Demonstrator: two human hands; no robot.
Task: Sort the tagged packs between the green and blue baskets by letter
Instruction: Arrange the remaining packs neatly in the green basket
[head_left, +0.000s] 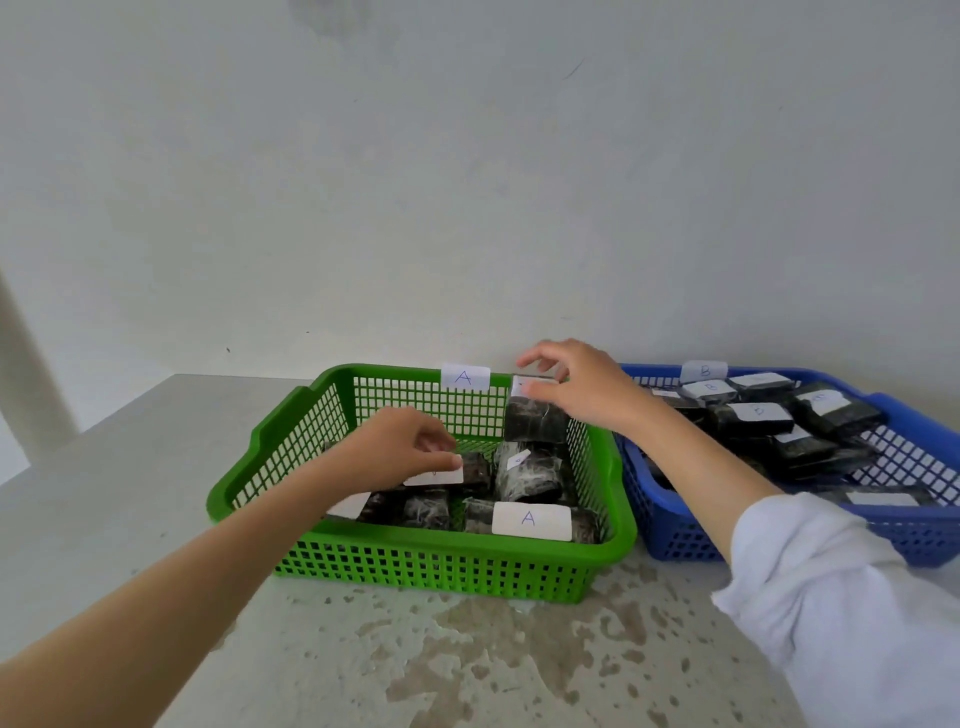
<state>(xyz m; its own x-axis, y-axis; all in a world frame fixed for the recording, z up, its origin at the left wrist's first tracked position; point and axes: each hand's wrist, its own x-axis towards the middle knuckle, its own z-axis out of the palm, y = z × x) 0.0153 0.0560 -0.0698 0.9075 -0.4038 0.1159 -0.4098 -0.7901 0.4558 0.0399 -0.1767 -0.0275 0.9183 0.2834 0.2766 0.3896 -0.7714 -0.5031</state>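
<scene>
A green basket (426, 564) tagged A stands at the centre and holds several dark packs with white tags; one front pack (530, 519) shows an A. My left hand (402, 447) reaches into it and pinches the white tag of a pack (470, 473). My right hand (582, 384) hovers over the basket's back right corner, its fingers gripping the top of an upright dark pack (535, 421). To the right, a blue basket (675, 540) tagged B holds several packs (753, 415) with B tags.
Both baskets sit on a speckled grey table (156, 467) pushed against a pale wall (467, 182). The table's left edge runs diagonally at the far left. A white sleeve (852, 597) covers my right forearm.
</scene>
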